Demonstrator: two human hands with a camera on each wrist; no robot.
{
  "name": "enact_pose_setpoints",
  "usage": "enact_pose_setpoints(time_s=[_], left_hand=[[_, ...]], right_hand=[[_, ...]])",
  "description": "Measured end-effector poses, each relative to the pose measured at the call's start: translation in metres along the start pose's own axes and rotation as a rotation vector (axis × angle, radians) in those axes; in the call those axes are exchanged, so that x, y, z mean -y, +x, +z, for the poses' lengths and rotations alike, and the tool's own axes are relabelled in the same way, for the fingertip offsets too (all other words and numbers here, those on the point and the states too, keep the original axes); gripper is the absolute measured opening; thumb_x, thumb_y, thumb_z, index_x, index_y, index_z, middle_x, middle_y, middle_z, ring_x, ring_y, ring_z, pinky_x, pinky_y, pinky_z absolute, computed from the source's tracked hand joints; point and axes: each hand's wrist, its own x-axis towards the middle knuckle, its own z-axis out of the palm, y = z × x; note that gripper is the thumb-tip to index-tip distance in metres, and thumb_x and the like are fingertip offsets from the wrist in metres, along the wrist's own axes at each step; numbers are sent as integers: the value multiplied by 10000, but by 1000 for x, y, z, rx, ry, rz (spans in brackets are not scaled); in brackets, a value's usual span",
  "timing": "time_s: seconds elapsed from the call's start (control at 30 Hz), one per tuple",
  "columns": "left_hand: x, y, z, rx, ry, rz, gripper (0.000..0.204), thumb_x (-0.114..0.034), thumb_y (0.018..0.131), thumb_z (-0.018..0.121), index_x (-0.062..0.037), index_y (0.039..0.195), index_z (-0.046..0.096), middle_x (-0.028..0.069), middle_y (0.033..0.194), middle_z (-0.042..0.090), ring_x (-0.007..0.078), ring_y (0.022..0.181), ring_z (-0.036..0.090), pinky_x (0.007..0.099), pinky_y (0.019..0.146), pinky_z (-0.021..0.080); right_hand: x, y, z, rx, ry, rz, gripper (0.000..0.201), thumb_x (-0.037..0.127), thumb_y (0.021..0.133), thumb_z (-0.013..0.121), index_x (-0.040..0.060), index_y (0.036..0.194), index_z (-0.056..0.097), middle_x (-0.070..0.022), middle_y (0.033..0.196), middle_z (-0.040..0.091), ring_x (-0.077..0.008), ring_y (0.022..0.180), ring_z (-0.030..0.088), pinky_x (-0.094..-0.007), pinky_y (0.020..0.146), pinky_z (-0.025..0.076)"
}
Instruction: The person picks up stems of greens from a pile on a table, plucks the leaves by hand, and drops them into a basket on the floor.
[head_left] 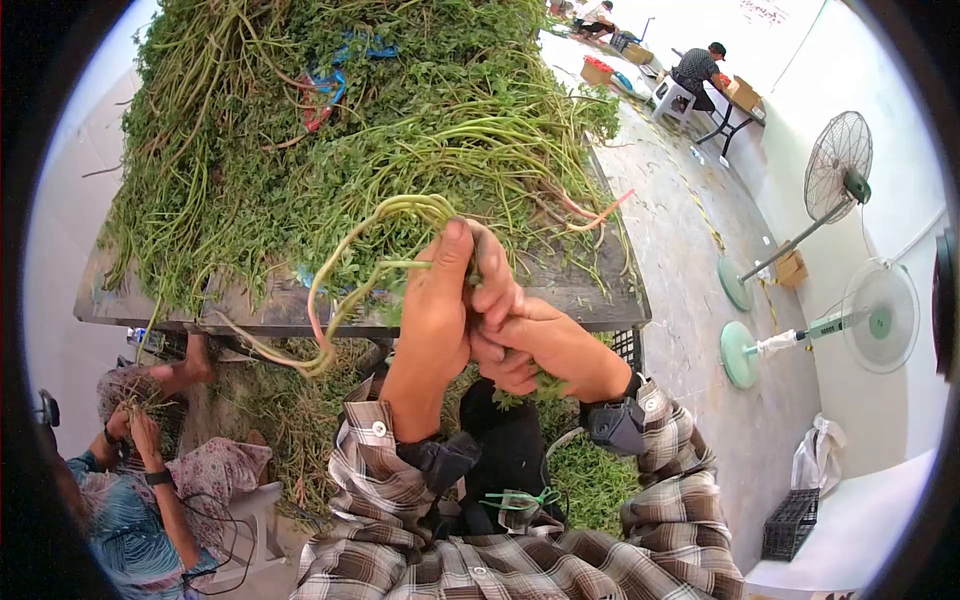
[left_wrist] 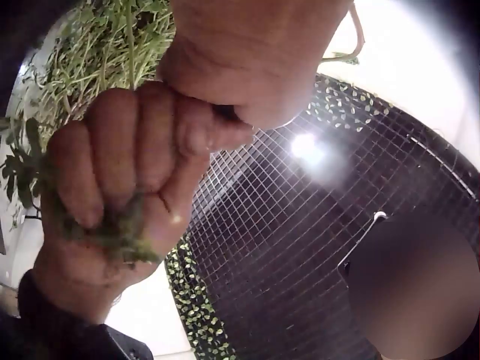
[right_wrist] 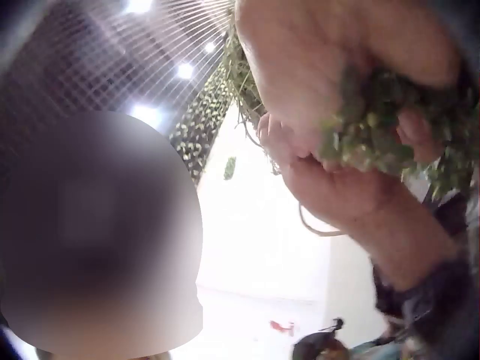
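In the head view, my left hand point(head_left: 435, 310) grips a bundle of long green stems point(head_left: 325, 345), its thumb lying along the top. The stems bend over in a loop to the left and hang with their ends below. Against its fingers, my right hand point(head_left: 545, 345) is curled round the leafy part of the bundle. Leaves point(right_wrist: 375, 131) stick out of my right fist in the right wrist view. The left wrist view shows the two hands pressed together, with green leaves point(left_wrist: 124, 236) under the right hand's fingers. The stems inside the hands are hidden.
A large heap of leafy stems point(head_left: 350, 150) covers the dark table point(head_left: 560, 310) in front. More greens point(head_left: 595, 485) lie below. A seated person point(head_left: 150, 500) handles stems at the left. Two fans point(head_left: 840, 170) and a black crate point(head_left: 790, 525) stand at the right.
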Motion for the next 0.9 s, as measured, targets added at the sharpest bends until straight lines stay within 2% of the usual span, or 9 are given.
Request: enact_pose_setpoints(time_s=[0.13, 0.2, 0.3, 0.4, 0.53, 0.6, 0.73, 0.87, 0.9], left_hand=[[-1, -1, 3, -64, 6, -52, 415, -406, 934, 423, -77, 683, 393, -13, 514, 334, 78, 427, 305, 229, 434, 317], [-1, -3, 6, -86, 27, -59, 407, -398, 935, 421, -87, 674, 386, -29, 501, 296, 71, 414, 273, 224, 414, 286], [7, -5, 11, -127, 133, -70, 396, -386, 935, 423, -100, 664, 381, -46, 488, 261, 60, 401, 232, 221, 387, 231], [3, -7, 14, -158, 154, -119, 387, -384, 936, 423, -111, 665, 382, -49, 487, 258, 53, 400, 214, 225, 382, 193], [-10, -8, 15, -160, -38, -135, 380, -389, 939, 411, -130, 664, 370, -62, 483, 242, 51, 397, 188, 228, 381, 170], [-11, -6, 9, -186, -111, -119, 379, -385, 946, 394, -136, 662, 359, -72, 481, 238, 45, 394, 178, 219, 378, 165], [-9, -4, 12, -178, -240, -156, 372, -377, 955, 371, -144, 666, 364, -75, 474, 243, 40, 389, 180, 209, 370, 159], [2, -4, 16, -158, -247, -208, 368, -371, 955, 373, -146, 665, 364, -73, 473, 240, 43, 388, 182, 212, 370, 155], [5, -4, 17, -152, -241, -218, 367, -371, 954, 375, -147, 664, 365, -73, 472, 238, 45, 388, 183, 213, 371, 152]], right_hand=[[8, 1, 6, -177, -873, -106, 225, 242, 917, 474, 35, 842, 520, -19, 650, 502, -122, 566, 492, -228, 500, 361], [2, 2, -4, -239, -1591, -498, 185, 178, 845, 527, 38, 729, 561, -94, 610, 565, -208, 561, 578, -313, 501, 432], [17, -7, 5, -111, -2238, -173, 121, 135, 763, 560, 30, 709, 586, -146, 641, 593, -293, 604, 609, -383, 494, 459], [14, -14, 1, -80, -2382, -34, 123, 123, 726, 572, 17, 663, 577, -118, 608, 586, -303, 561, 599, -406, 461, 454], [20, -28, -35, -263, -2252, 187, 128, 132, 764, 559, 17, 712, 582, -135, 646, 595, -301, 596, 606, -393, 494, 459], [27, -38, -42, -502, -1809, -499, 150, 156, 790, 569, 19, 847, 589, -156, 692, 587, -274, 584, 576, -338, 522, 449], [23, -45, -6, -512, -763, -168, 259, 188, 799, 600, 43, 1010, 560, 3, 715, 520, -89, 595, 452, -224, 552, 388], [-2, -27, 2, -319, -719, -139, 209, 136, 792, 617, 31, 968, 575, 38, 750, 525, -58, 635, 456, -235, 567, 401], [-9, -22, 2, -313, -868, -352, 213, 127, 793, 613, 16, 965, 556, -39, 725, 579, -141, 609, 506, -292, 591, 429]])
